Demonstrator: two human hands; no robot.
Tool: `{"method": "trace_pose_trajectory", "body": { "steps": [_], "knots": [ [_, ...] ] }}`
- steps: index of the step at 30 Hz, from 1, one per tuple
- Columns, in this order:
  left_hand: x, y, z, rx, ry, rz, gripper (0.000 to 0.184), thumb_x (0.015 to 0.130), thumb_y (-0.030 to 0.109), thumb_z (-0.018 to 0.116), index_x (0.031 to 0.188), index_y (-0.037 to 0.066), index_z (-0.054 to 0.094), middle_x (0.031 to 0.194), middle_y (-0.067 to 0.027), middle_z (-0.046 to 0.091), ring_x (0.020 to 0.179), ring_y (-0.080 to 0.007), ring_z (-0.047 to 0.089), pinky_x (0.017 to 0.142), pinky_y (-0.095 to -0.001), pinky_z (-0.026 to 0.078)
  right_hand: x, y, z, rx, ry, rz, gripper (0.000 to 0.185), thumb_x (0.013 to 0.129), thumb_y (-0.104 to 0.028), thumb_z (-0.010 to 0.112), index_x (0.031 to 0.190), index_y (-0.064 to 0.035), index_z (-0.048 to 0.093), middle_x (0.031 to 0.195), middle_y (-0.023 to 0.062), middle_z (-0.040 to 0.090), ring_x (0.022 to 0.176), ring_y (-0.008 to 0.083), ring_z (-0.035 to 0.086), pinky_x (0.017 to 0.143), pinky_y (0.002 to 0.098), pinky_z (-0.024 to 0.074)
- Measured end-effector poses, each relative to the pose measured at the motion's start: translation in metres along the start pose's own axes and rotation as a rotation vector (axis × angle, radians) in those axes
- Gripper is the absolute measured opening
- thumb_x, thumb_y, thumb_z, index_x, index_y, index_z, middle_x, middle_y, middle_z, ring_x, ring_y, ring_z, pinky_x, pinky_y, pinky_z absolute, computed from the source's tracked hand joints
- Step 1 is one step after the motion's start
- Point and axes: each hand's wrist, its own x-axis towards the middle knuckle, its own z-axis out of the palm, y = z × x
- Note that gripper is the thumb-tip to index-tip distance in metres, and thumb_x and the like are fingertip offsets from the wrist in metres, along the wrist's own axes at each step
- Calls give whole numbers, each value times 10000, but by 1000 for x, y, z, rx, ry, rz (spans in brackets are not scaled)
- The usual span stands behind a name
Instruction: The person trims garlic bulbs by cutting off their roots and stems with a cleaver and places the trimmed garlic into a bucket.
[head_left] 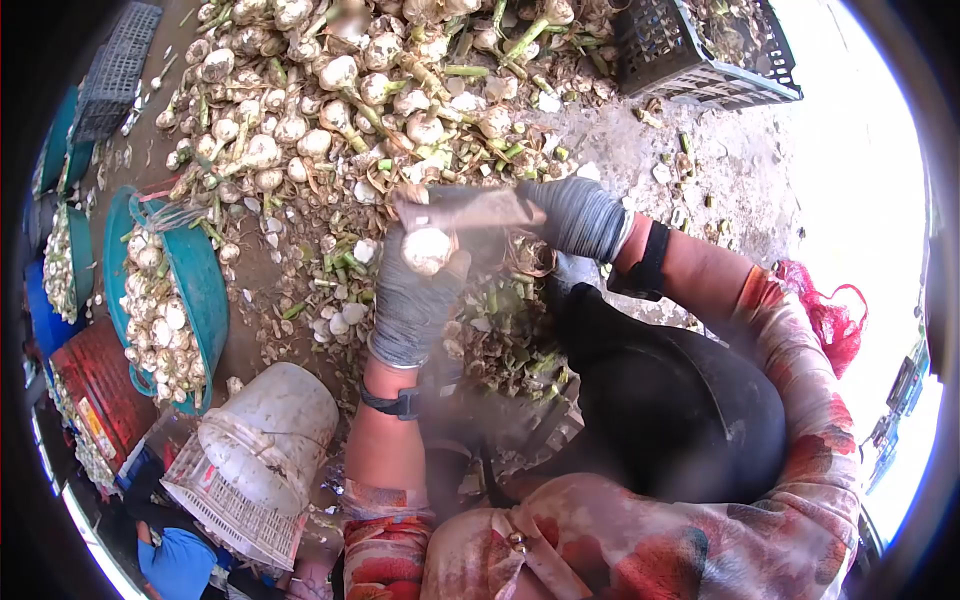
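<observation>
My left hand [415, 300], in a grey glove, is closed around a garlic bulb [427, 251] whose pale round side faces up. My right hand [580, 215], also gloved, grips a knife; its wide, brownish blade [475, 211] is smeared by motion and stretches left across the top of the left hand, just beyond the bulb. The knife's handle is hidden in the right fist. Whether the blade touches the bulb I cannot tell. Past both hands lies a big heap of garlic [330, 110] with stalks on.
Cut stalks and peelings [500, 340] litter the ground beneath my hands. To the left stand a teal basket [205, 290] of trimmed bulbs, a white bucket [285, 420] and a red tub [100, 375]. A black crate [710, 85] is at the upper right. Another person's blue clothing [178, 560] shows lower left.
</observation>
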Motion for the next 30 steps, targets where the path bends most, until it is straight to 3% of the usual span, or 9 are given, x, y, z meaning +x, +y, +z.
{"method": "trace_pose_trajectory", "body": {
  "steps": [7, 9, 11, 13, 17, 19, 21, 27, 30],
  "knots": [
    [10, 4, 14, -333, 16, -179, 464, 741, 78, 768, 1123, 64, 506, 980, -23, 530, 888, -138, 540, 828, -317, 475, -7, 5, -2, 803, 119, -23, 360, 883, -363, 669, 1110, -86, 639, 865, 72, 671, 784, 146, 596, 737, 318, 491],
    [21, -5, 24, 358, 94, 496, 551, 715, 80, 773, 1181, 44, 482, 1085, -63, 511, 1003, -179, 518, 907, -360, 447, -6, -23, -7, 1106, 25, -97, 422, 857, -398, 695, 1111, -65, 638, 880, 22, 670, 801, 124, 579, 742, 311, 487],
    [18, 6, 30, 604, 208, 658, 596, 687, 107, 784, 1201, 50, 487, 1147, -99, 521, 995, -202, 547, 846, -316, 500, -2, -40, -25, 1017, -206, 121, 459, 827, -418, 718, 1114, -68, 637, 917, 47, 664, 824, 153, 594, 757, 316, 494],
    [2, 1, 34, 8, 236, 280, 662, 722, 176, 787, 1275, 38, 449, 1259, -120, 468, 1207, -258, 435, 1043, -385, 361, 13, -29, -2, 766, 100, -223, 460, 813, -404, 728, 1118, -74, 628, 931, 78, 659, 830, 187, 608, 759, 336, 493],
    [6, -26, 21, -1165, -135, -308, 654, 830, 425, 683, 1319, 65, 439, 1317, -107, 470, 1204, -332, 471, 996, -470, 431, 10, -27, 4, 806, 123, -261, 465, 783, -387, 747, 1117, -90, 619, 959, 111, 656, 859, 247, 632, 785, 351, 491],
    [13, -12, 21, -1185, -116, -402, 519, 860, 341, 663, 1280, 82, 501, 1242, -100, 545, 1132, -319, 538, 934, -457, 472, 2, -37, -11, 576, 16, -280, 460, 766, -380, 752, 1102, -96, 613, 999, 127, 652, 907, 297, 638, 810, 365, 495],
    [15, -34, 17, 567, -126, 167, 389, 891, 306, 628, 1197, 72, 571, 1133, -103, 606, 1058, -280, 586, 905, -410, 480, -5, -37, -23, 480, 107, -370, 442, 767, -389, 739, 1078, -100, 614, 996, 138, 651, 932, 333, 632, 790, 389, 500],
    [-12, 1, -64, 51, 455, -19, 297, 932, 162, 591, 1204, 53, 547, 1027, -12, 596, 875, -102, 556, 807, -272, 474, -7, 20, -13, 299, -46, 125, 335, 836, -360, 678, 1000, -70, 644, 854, 163, 667, 762, 314, 646, 721, 385, 504],
    [-19, -12, -196, -551, 743, 375, 434, 956, 257, 526, 1268, -33, 447, 1166, -173, 556, 1002, -261, 576, 833, -388, 536, -20, 60, 1, 535, 201, 178, 276, 867, -270, 656, 980, -19, 636, 773, 156, 652, 702, 177, 610, 682, 335, 494]
  ]
}}
